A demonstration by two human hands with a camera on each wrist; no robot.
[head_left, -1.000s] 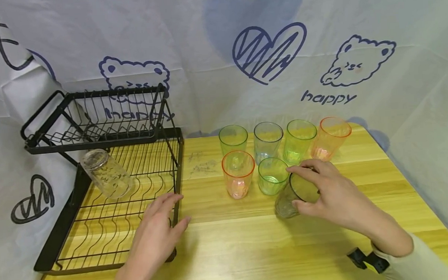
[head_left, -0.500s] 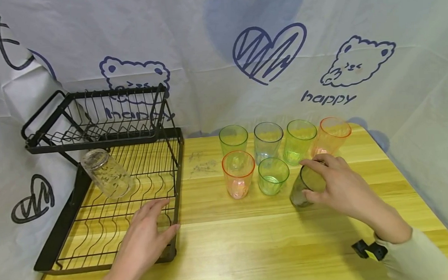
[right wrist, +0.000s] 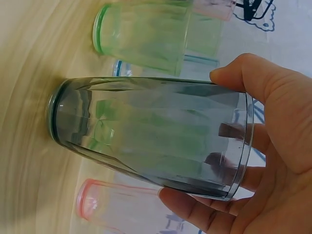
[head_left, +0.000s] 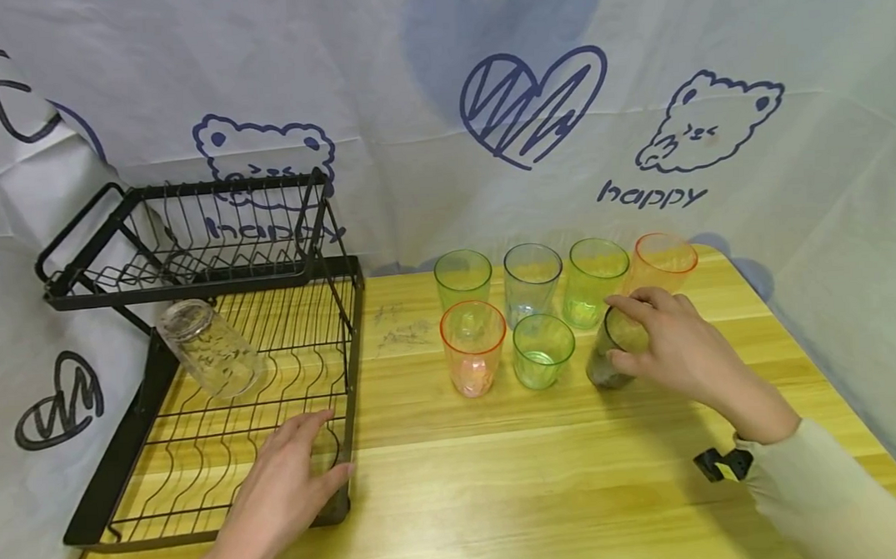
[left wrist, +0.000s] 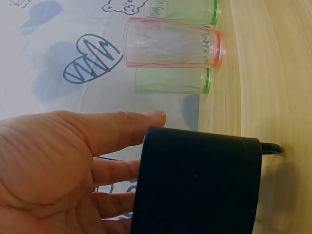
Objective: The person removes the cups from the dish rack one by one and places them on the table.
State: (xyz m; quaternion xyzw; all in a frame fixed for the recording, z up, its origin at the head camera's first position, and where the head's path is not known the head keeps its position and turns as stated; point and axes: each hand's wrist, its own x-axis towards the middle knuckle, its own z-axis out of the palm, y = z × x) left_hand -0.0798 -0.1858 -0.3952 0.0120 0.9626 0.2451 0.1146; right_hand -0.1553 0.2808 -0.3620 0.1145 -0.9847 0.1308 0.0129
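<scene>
My right hand (head_left: 672, 345) grips a smoky grey drinking glass (right wrist: 151, 136) near its rim, thumb on one side and fingers on the other. The glass stands upright at the right end of the front row, its base at the table top. Beside it is a small green glass (head_left: 544, 354), then an orange-rimmed glass (head_left: 474, 349). My left hand (head_left: 273, 487) is held over the front right part of the black dish rack (head_left: 353, 350), fingers loosely bent and holding nothing. In the left wrist view, the rack's dark corner piece (left wrist: 200, 180) hides some of its fingers.
Behind the front row stand a green glass (head_left: 463, 275), a blue-rimmed glass (head_left: 532, 284), a yellow-green glass (head_left: 597, 281) and an orange glass (head_left: 665, 260). A clear glass (head_left: 214, 352) leans upside down on the rack's lower tier. A printed cloth (head_left: 413, 173) hangs behind the table.
My right hand has carried the grey glass right and slightly back, from in front of the small green glass to beside it; its tilt has lessened. My left hand has drifted left and down.
</scene>
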